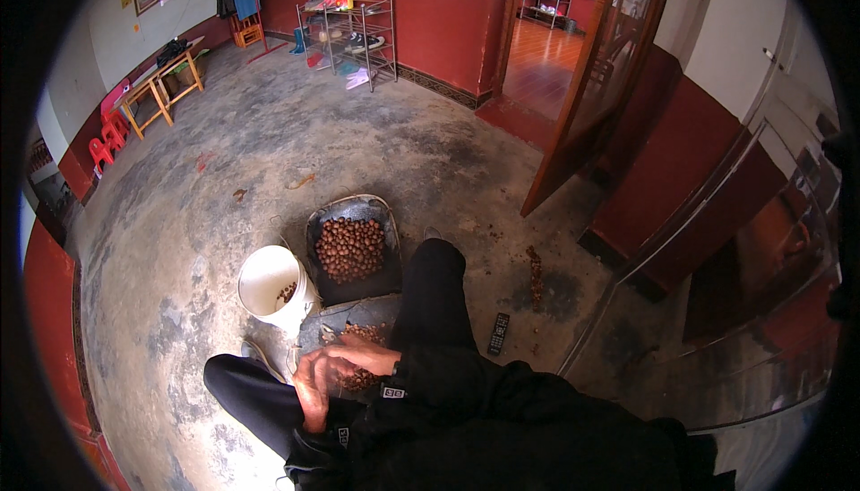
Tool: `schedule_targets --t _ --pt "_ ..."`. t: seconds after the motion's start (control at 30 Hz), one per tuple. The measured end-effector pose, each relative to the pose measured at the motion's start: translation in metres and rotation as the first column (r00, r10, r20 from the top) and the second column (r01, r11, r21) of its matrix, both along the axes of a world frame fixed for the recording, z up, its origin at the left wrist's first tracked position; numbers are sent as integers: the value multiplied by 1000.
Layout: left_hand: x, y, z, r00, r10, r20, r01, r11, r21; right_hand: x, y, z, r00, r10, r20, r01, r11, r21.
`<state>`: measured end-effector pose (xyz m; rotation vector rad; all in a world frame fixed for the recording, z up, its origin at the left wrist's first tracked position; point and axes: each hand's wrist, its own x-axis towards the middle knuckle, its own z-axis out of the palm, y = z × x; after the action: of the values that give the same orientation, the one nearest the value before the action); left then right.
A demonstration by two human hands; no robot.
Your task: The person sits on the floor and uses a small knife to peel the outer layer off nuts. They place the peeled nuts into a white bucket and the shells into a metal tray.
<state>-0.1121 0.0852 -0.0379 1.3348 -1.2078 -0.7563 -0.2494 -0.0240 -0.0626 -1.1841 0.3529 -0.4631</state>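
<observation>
My left hand [311, 387] and my right hand [363, 354] meet low in the view, between my knees, their fingers close together. Whatever lies between the fingers is too small or hidden to tell. Below and beside them is a pile of brown shells or nut pieces [361, 379], partly covered by my right hand. Just beyond sits a dark scoop-shaped basket [359, 291] with many round brown nuts [349, 249] in it. To its left stands a white plastic bucket [259, 283] with some small brown pieces [287, 292] on its inner bottom.
A black remote control [498, 334] lies on the concrete floor right of my leg, near a strip of brown debris [535, 278]. An open wooden door [571, 98] stands ahead right. Farther off are a metal shoe rack [363, 27], a wooden table [158, 84] and red stools [102, 151].
</observation>
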Motion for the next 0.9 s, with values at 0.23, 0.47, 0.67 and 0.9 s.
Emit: schedule_targets --t 0.23,0.47,0.67,0.9 --pt "-8 1 13 998 -21 -62 20 1000 -22 -6 2 18 989 55 134 -44 995 -87" --pt "-8 3 17 999 -29 -23 29 1000 11 -8 0 26 996 90 16 -88 994 -67" --pt "-4 2 7 1000 4 20 -4 1000 -3 -7 2 24 997 43 60 -40 997 -60" --pt "-6 2 6 997 34 66 -31 998 -45 -2 3 16 995 28 95 -22 998 -57"
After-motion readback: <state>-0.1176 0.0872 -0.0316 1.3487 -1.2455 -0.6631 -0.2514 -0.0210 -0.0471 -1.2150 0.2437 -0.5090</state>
